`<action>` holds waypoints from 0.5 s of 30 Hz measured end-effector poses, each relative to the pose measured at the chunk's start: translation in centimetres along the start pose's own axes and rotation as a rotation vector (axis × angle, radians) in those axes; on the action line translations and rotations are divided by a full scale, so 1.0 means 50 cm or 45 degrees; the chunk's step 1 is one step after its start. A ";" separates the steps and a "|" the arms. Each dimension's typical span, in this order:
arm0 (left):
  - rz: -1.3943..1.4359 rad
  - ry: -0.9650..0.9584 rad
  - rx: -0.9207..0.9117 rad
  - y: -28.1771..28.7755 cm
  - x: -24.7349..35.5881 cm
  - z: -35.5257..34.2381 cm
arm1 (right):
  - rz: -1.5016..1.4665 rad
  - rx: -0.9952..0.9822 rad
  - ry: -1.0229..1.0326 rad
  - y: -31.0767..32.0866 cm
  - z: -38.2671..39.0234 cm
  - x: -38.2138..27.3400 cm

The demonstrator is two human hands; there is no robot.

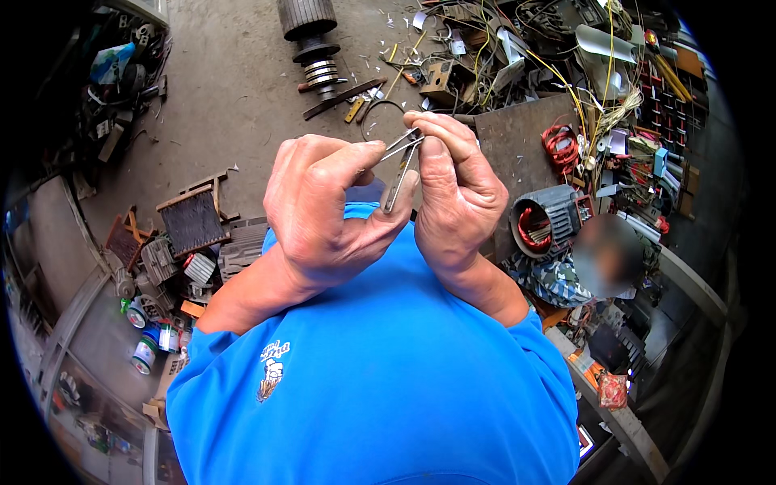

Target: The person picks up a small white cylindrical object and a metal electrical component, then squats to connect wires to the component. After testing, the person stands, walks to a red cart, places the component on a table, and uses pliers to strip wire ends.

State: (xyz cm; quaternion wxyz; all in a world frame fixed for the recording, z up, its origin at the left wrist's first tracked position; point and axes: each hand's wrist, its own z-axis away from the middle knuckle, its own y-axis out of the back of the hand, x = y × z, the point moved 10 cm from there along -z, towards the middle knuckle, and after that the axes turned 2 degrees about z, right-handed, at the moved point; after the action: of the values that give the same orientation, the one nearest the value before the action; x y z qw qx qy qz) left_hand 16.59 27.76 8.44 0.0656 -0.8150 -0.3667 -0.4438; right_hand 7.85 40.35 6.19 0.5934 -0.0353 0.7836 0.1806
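In front of my chest, my left hand (319,202) is closed with finger and thumb on a small metal tool (395,191) that looks like a nail clipper. Its two slim silvery arms spread apart from a joint near my right fingertips. My left index finger bears on the upper arm, and the thumb lies along the lower one. The fingers and thumb of my right hand (461,190) are drawn together at the tool's narrow end. Whether they grip it or something else there is hidden.
A rotor on a shaft (308,40) lies on the floor ahead. Cables and scrap parts (485,65) pile up at the far right. A motor housing (543,222) with red wire stands beside a person in camouflage (558,271). Paint cans (145,352) and a finned plate (192,218) are left.
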 end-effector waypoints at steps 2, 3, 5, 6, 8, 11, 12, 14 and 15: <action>-0.007 0.000 0.016 0.001 0.001 0.001 | 0.015 0.015 0.021 -0.001 0.002 -0.003; -0.010 0.001 0.028 0.002 0.001 0.002 | 0.022 0.018 0.031 -0.002 0.002 -0.004; -0.038 0.021 0.064 0.003 0.001 0.003 | 0.039 0.019 0.045 -0.003 0.003 -0.007; -0.062 0.041 0.088 0.004 0.000 0.003 | 0.048 0.016 0.050 -0.004 0.004 -0.010; -0.082 0.069 0.111 0.005 -0.002 0.003 | 0.058 0.000 0.057 -0.006 0.005 -0.012; -0.068 0.094 0.105 0.004 -0.004 0.003 | 0.058 -0.040 0.063 -0.007 0.007 -0.013; -0.065 0.103 0.105 0.004 -0.006 0.004 | 0.054 -0.055 0.064 -0.008 0.009 -0.016; -0.060 0.106 0.105 0.002 -0.008 0.004 | 0.053 -0.078 0.072 -0.010 0.010 -0.018; -0.058 0.101 0.106 0.001 -0.009 0.005 | 0.057 -0.088 0.080 -0.011 0.011 -0.018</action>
State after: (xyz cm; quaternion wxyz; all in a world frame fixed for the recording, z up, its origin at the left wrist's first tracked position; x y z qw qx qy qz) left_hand 16.63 27.56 7.97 0.1038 -0.7847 -0.4005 -0.4615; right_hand 8.78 39.89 6.78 0.5629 -0.0438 0.7957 0.2194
